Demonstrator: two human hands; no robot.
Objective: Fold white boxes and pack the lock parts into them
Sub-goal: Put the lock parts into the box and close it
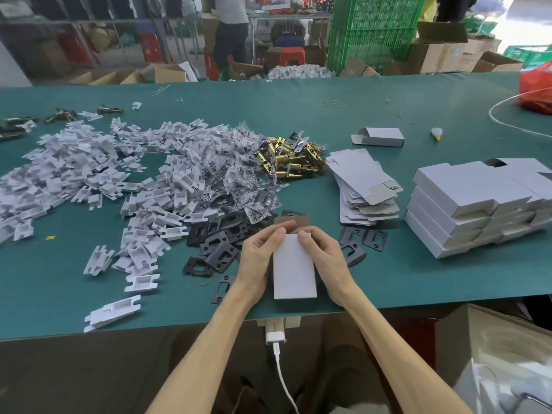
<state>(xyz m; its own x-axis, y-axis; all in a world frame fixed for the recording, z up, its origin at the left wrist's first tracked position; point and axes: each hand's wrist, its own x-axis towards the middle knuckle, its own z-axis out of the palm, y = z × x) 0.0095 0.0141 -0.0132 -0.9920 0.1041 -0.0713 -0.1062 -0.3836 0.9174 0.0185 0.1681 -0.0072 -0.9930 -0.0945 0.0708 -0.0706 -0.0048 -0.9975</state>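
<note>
A small white box [294, 268] stands on its near end at the front of the green table [388, 282], its brown top flap [291, 222] open. My left hand [260, 258] grips its left side and my right hand [325, 258] grips its right side, both thumbs on the upper face. Black lock plates [219, 234] lie just left of my hands, two more black plates [363, 237] to the right. Brass latch bolts [292, 158] are heaped further back. Flat unfolded box blanks [363, 186] are stacked right of centre.
A big spread of white plastic inserts [89, 171] and bagged screw packs [236, 162] covers the left half. Finished white boxes [478, 204] are stacked at the right. One folded box [380, 137] lies further back. A red bag [537, 88] sits far right, a charger cable [280, 363] hangs below the edge.
</note>
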